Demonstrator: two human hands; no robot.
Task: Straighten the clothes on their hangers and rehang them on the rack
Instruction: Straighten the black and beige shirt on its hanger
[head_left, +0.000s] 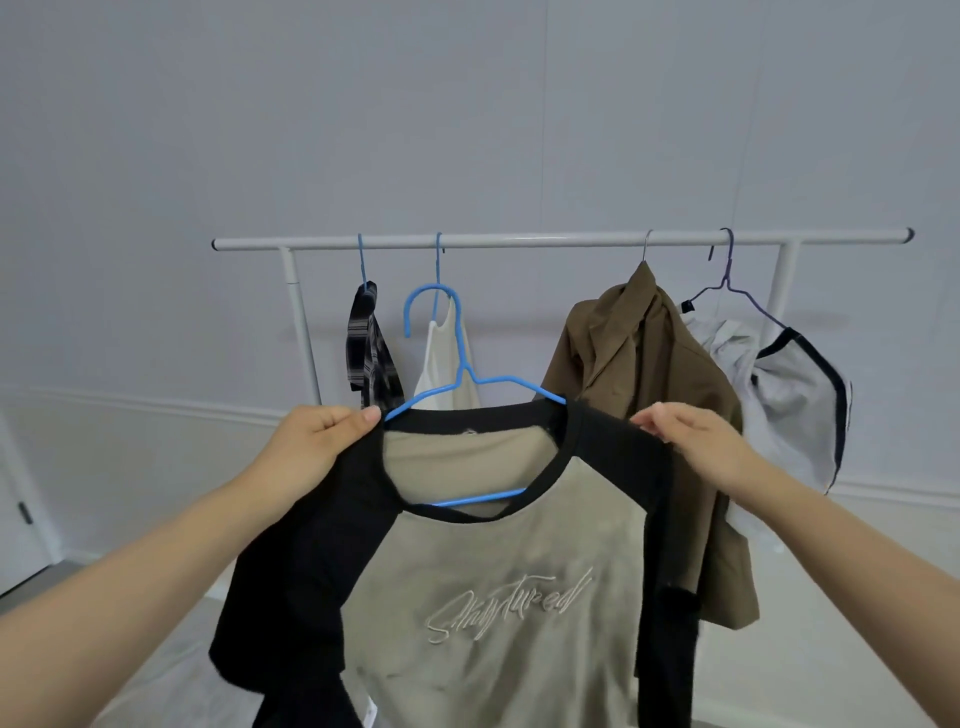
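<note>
I hold up a beige T-shirt (498, 587) with black raglan sleeves and script lettering in front of the white rack (519, 241). A blue hanger (457, 358) sits inside its collar, hook free in the air below the rail. My left hand (311, 441) grips the shirt's left black shoulder together with the hanger's arm. My right hand (691, 441) pinches the right black shoulder. On the rail hang a plaid garment (369, 358), a cream top (441, 364), a brown jacket (644, 395) and a grey-white garment (789, 384) slumped off one end of a purple hanger (727, 280).
A plain pale wall stands behind the rack. The rail has an open stretch between the cream top and the brown jacket. A door edge (21, 514) shows at the far left, and light flooring lies below.
</note>
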